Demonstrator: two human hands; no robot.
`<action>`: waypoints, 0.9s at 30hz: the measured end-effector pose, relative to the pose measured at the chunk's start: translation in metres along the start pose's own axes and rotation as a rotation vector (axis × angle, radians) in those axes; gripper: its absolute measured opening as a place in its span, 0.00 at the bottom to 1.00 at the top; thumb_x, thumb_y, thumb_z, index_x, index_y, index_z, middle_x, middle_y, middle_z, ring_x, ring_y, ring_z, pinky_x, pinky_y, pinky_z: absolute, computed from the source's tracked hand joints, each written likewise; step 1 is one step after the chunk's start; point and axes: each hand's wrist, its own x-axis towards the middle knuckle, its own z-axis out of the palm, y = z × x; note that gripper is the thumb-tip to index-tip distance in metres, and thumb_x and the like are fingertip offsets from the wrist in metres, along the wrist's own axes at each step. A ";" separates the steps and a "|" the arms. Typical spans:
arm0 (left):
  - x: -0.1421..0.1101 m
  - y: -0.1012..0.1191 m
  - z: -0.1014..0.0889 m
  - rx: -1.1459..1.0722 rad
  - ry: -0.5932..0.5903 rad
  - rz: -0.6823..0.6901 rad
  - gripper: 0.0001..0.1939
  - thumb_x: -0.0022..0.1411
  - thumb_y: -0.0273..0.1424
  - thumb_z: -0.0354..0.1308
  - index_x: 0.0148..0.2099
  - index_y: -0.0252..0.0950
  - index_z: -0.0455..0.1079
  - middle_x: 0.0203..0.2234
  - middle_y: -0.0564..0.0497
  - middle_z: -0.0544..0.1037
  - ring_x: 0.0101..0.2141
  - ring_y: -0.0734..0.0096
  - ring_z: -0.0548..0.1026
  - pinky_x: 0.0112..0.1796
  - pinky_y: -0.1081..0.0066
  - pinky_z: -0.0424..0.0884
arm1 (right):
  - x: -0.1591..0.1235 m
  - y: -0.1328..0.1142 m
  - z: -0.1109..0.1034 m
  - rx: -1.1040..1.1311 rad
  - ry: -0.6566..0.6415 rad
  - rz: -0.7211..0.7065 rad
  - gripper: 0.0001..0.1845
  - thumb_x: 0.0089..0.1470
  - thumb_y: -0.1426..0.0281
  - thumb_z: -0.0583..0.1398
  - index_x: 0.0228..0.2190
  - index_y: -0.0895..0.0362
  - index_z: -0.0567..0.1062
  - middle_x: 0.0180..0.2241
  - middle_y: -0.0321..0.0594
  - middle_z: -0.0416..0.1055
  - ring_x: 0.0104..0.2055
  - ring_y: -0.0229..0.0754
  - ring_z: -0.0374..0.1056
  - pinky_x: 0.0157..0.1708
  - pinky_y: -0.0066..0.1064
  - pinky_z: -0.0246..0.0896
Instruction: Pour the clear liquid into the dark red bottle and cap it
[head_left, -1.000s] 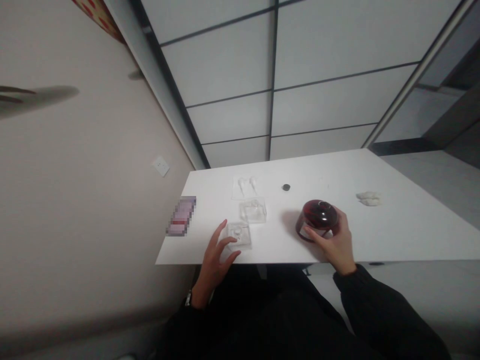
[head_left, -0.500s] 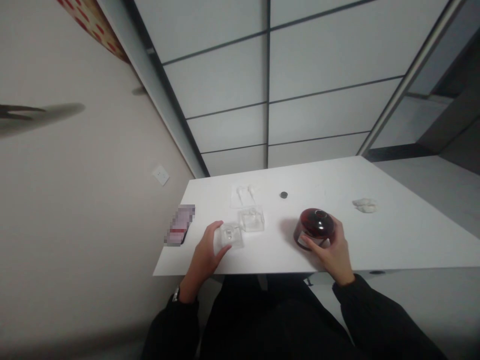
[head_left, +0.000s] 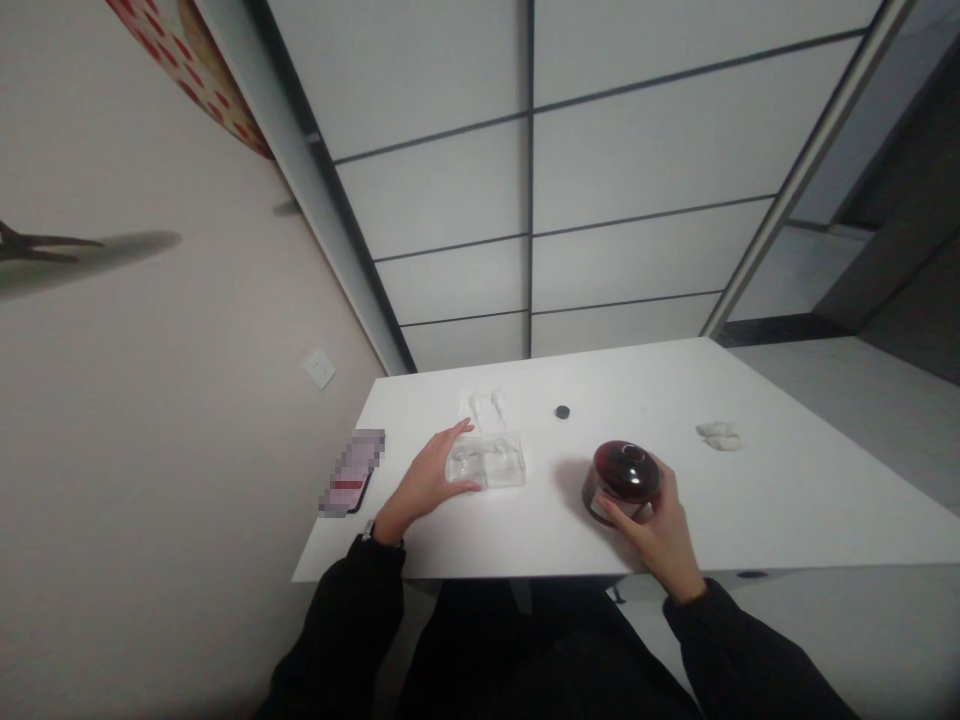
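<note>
My left hand (head_left: 431, 475) holds a small clear square container (head_left: 466, 466) on the table, thumb at its near side and fingers at its far side. A second clear container (head_left: 506, 463) stands right against it on the right. Behind them lie two small white pieces with thin stems (head_left: 487, 405), too faint to name. My right hand (head_left: 660, 530) is wrapped around the right and near side of a dark red, see-through round jar (head_left: 619, 478) with a pale label and a knob on top.
The white table (head_left: 525, 545) stands before white panelled doors (head_left: 637, 150). A phone (head_left: 352, 475) with a blurred screen lies at the left edge. A small dark disc (head_left: 562, 412) sits towards the back, and a crumpled whitish thing (head_left: 720, 436) lies at the right.
My left hand has pushed the left clear container away from me, bringing it level with the other one. My right hand stays on the jar. The view has tilted up slightly.
</note>
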 end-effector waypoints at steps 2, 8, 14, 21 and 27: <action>0.009 0.004 0.002 -0.025 -0.008 0.014 0.55 0.53 0.36 0.79 0.76 0.44 0.54 0.69 0.40 0.70 0.68 0.47 0.68 0.69 0.43 0.61 | 0.001 0.002 -0.003 -0.012 -0.026 -0.018 0.43 0.52 0.52 0.73 0.63 0.53 0.65 0.58 0.55 0.73 0.56 0.59 0.76 0.54 0.54 0.76; 0.019 0.016 0.013 -0.074 0.042 -0.050 0.55 0.53 0.36 0.78 0.77 0.47 0.53 0.59 0.47 0.79 0.63 0.49 0.74 0.66 0.47 0.67 | 0.000 -0.006 -0.001 0.005 0.004 0.027 0.44 0.52 0.51 0.73 0.63 0.54 0.66 0.58 0.55 0.72 0.57 0.61 0.75 0.57 0.58 0.74; 0.009 0.028 0.027 -0.116 0.055 -0.055 0.55 0.53 0.33 0.77 0.76 0.45 0.53 0.56 0.47 0.80 0.59 0.51 0.77 0.64 0.48 0.68 | 0.003 -0.025 -0.002 -0.032 0.012 -0.040 0.42 0.52 0.50 0.73 0.61 0.54 0.70 0.58 0.54 0.75 0.57 0.61 0.75 0.56 0.57 0.75; -0.002 0.033 0.039 -0.222 0.072 -0.064 0.61 0.48 0.32 0.81 0.76 0.45 0.49 0.57 0.44 0.80 0.60 0.48 0.76 0.65 0.44 0.66 | 0.036 -0.048 -0.009 -0.268 -0.127 -0.382 0.41 0.56 0.50 0.71 0.65 0.53 0.69 0.57 0.52 0.78 0.55 0.59 0.79 0.53 0.52 0.79; -0.003 0.030 0.041 -0.285 0.078 -0.069 0.64 0.48 0.33 0.81 0.77 0.46 0.45 0.57 0.44 0.80 0.61 0.47 0.75 0.65 0.42 0.65 | 0.062 -0.065 -0.007 -0.456 -0.227 -0.606 0.36 0.63 0.56 0.67 0.67 0.52 0.68 0.56 0.52 0.79 0.53 0.59 0.78 0.52 0.54 0.79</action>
